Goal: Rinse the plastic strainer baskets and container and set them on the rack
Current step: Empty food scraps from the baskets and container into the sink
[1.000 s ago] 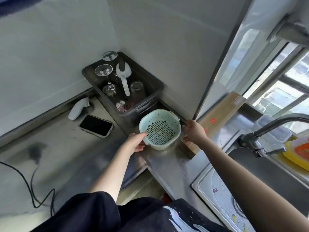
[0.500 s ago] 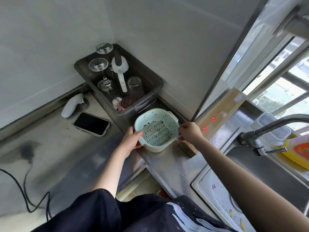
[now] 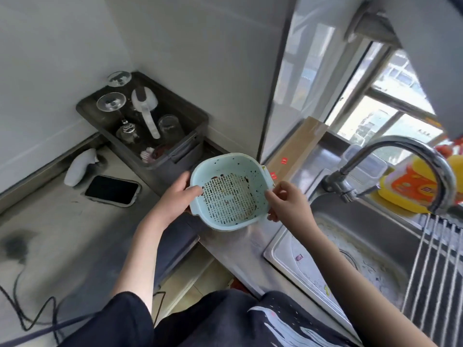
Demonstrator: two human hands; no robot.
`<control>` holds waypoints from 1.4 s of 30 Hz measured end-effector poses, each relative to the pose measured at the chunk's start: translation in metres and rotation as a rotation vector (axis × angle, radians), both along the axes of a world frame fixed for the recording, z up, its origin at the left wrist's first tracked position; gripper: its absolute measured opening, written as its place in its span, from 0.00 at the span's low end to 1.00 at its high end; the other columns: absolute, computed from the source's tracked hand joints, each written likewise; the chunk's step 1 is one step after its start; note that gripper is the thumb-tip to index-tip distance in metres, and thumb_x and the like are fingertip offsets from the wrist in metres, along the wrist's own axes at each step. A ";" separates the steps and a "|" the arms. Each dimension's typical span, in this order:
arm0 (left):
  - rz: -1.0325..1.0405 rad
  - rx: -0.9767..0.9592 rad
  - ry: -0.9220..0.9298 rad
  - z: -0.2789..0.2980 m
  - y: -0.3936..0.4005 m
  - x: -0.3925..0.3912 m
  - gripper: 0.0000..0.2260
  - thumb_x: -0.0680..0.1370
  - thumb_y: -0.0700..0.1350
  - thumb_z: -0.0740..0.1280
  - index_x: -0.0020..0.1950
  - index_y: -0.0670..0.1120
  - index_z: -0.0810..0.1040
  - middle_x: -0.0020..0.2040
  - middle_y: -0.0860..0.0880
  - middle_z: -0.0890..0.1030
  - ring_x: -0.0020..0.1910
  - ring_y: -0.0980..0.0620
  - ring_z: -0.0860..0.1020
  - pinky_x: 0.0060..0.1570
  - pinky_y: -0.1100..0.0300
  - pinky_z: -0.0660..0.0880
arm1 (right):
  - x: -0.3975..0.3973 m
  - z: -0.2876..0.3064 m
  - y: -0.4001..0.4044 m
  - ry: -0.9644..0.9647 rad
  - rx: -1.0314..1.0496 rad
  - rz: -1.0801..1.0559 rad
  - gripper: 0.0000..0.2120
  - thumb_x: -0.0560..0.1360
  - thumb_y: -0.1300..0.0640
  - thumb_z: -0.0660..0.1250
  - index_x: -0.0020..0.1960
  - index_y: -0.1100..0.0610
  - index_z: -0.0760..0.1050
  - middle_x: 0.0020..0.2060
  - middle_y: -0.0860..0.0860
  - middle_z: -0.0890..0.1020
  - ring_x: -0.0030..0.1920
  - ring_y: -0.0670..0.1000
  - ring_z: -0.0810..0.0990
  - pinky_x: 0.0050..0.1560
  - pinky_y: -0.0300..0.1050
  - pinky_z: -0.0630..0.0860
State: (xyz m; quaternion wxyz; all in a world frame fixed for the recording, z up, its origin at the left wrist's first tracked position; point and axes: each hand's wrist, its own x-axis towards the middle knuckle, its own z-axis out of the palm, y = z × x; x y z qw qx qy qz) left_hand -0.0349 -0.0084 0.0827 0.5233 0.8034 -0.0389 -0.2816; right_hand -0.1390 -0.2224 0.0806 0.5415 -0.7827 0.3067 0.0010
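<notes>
Both hands on the strainer basket (image 3: 229,194): my left hand (image 3: 175,196) grips the left rim, thumb over the edge and fingers behind; my right hand (image 3: 285,204) pinches the right rim by the small handle tab. Basket is held in the air, tilted toward me, above the steel counter (image 3: 233,249) between the dish bin and the sink (image 3: 360,249), touching neither. Step in hand, as I read it: carry it right and get it under the faucet (image 3: 411,161). To do that well I'd keep the two-sided grip until it's over the basin, then tip the slotted floor up into the stream so the dark specks stuck on the walls and grid flush out through the slots, not onto the counter. Thin plastic will flex, so hold by the rim, not the floor. Basket is pale blue-green, rounded-square, smooth walls, base a grid of narrow slots, with brown residue on it. Sink is brushed stainless with a grimy film and debris near the drain; the faucet is a curved metal gooseneck, no water visible. The wire rack (image 3: 441,266) of parallel rods sits at the sink's right edge. Dark plastic bin (image 3: 190,146) behind holds upturned wine glasses and a white rice paddle. A phone (image 3: 111,190) lies flat on the left counter.
</notes>
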 end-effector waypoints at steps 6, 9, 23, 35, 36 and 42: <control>-0.223 -0.061 0.015 0.014 -0.078 -0.044 0.08 0.78 0.40 0.62 0.56 0.44 0.71 0.49 0.48 0.80 0.46 0.53 0.78 0.42 0.60 0.77 | -0.084 0.021 -0.059 -0.089 -0.090 -0.207 0.11 0.76 0.59 0.66 0.41 0.66 0.70 0.36 0.62 0.82 0.29 0.52 0.78 0.24 0.32 0.72; -0.323 -0.058 0.051 0.000 -0.126 -0.075 0.09 0.77 0.37 0.63 0.57 0.41 0.71 0.48 0.48 0.78 0.44 0.53 0.78 0.33 0.69 0.76 | -0.129 0.018 -0.094 -0.042 -0.201 -0.270 0.10 0.75 0.59 0.66 0.41 0.65 0.71 0.35 0.62 0.82 0.30 0.54 0.79 0.25 0.35 0.73; -0.486 0.030 0.294 -0.067 -0.224 -0.158 0.09 0.74 0.47 0.65 0.51 0.45 0.69 0.56 0.39 0.77 0.50 0.46 0.80 0.46 0.46 0.80 | -0.247 -0.047 -0.143 0.204 -0.096 -0.437 0.07 0.78 0.62 0.62 0.44 0.66 0.71 0.39 0.60 0.80 0.34 0.54 0.82 0.34 0.48 0.82; -0.335 -0.113 0.636 -0.087 -0.247 -0.141 0.20 0.79 0.61 0.56 0.67 0.54 0.70 0.50 0.45 0.78 0.52 0.47 0.76 0.39 0.56 0.76 | -0.228 -0.068 -0.167 0.270 0.052 -0.486 0.07 0.79 0.61 0.61 0.46 0.65 0.72 0.39 0.60 0.81 0.32 0.52 0.82 0.30 0.40 0.80; -0.330 -0.125 0.674 -0.089 -0.247 -0.139 0.21 0.78 0.61 0.58 0.67 0.53 0.70 0.49 0.45 0.78 0.50 0.47 0.76 0.38 0.56 0.76 | -0.226 -0.069 -0.168 0.276 0.054 -0.489 0.07 0.79 0.61 0.61 0.46 0.65 0.72 0.39 0.59 0.80 0.32 0.52 0.82 0.29 0.40 0.80; -0.258 -0.121 0.767 -0.098 -0.248 -0.135 0.21 0.76 0.60 0.61 0.65 0.51 0.74 0.53 0.43 0.79 0.48 0.46 0.77 0.36 0.56 0.77 | -0.214 -0.075 -0.169 0.309 -0.077 -0.480 0.10 0.79 0.60 0.60 0.42 0.66 0.70 0.38 0.61 0.79 0.34 0.58 0.80 0.32 0.50 0.80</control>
